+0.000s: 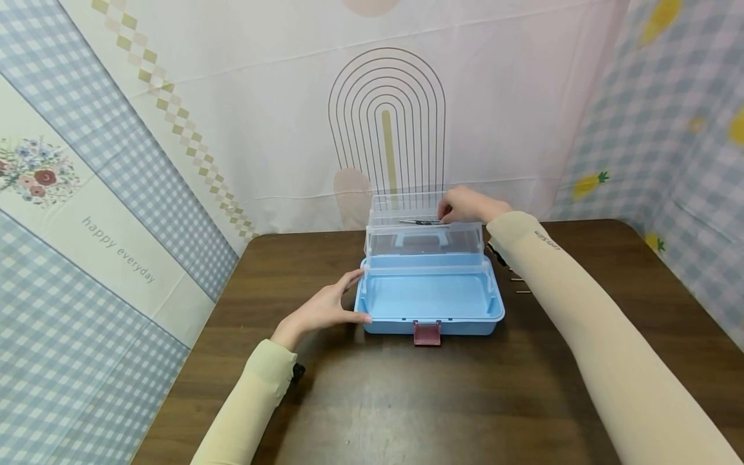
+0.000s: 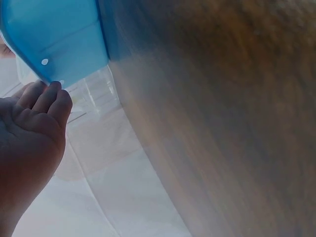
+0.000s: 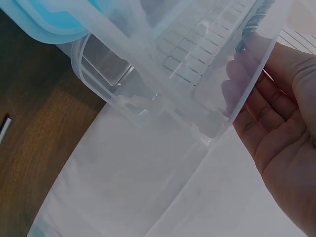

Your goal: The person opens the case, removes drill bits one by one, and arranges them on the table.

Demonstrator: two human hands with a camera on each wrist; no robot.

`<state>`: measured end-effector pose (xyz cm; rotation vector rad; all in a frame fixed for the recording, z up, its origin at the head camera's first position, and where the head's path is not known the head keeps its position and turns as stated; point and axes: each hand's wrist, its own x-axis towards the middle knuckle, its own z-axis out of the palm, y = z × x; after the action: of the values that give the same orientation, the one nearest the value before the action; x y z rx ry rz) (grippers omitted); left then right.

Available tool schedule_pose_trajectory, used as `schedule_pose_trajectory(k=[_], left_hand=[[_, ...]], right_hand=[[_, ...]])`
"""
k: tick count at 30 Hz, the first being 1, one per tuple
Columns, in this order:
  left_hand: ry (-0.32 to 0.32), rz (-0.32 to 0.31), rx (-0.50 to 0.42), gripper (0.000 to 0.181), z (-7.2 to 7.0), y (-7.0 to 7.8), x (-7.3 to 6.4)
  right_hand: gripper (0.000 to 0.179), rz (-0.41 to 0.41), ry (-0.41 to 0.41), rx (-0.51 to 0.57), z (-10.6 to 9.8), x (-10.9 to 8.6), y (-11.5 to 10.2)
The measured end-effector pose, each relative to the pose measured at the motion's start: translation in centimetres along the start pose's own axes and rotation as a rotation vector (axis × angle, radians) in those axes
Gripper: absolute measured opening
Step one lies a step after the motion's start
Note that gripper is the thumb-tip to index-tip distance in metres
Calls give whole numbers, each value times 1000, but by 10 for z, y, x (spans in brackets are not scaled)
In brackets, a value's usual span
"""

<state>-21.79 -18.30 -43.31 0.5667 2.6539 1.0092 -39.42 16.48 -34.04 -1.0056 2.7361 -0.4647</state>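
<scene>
A light blue box (image 1: 430, 328) stands on the table with its clear trays (image 1: 427, 242) raised at the back and a pink latch (image 1: 427, 334) hanging at the front. My left hand (image 1: 320, 309) rests against the box's left end, thumb at the front corner and fingers farther back. In the left wrist view, its fingertips touch the blue wall (image 2: 74, 39). My right hand (image 1: 467, 205) reaches over the upper clear tray and pinches a thin dark metal rod (image 1: 420, 222). The right wrist view shows a spiral surface on this rod (image 3: 256, 19), blurred through the plastic.
Several thin metal rods (image 1: 523, 292) lie on the brown wooden table (image 1: 360, 400) right of the box, partly hidden by my right forearm. Patterned cloth (image 1: 279, 129) hangs close behind the box and along both sides.
</scene>
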Motion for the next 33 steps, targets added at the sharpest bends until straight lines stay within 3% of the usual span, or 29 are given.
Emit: schedule_pose_trajectory(k=[21,28,33], left_hand=[[-1,0,-2,108,-1,0,-2],[-6,-6,6,108,0,-2,-6],[-9,-4,7,108,0,-1,-9]], right_hand=[[9,51,62,49,9,-1,1],[9,-11,93,15,13,-7,-2],[12,-6,121,16,14,-12,-4]])
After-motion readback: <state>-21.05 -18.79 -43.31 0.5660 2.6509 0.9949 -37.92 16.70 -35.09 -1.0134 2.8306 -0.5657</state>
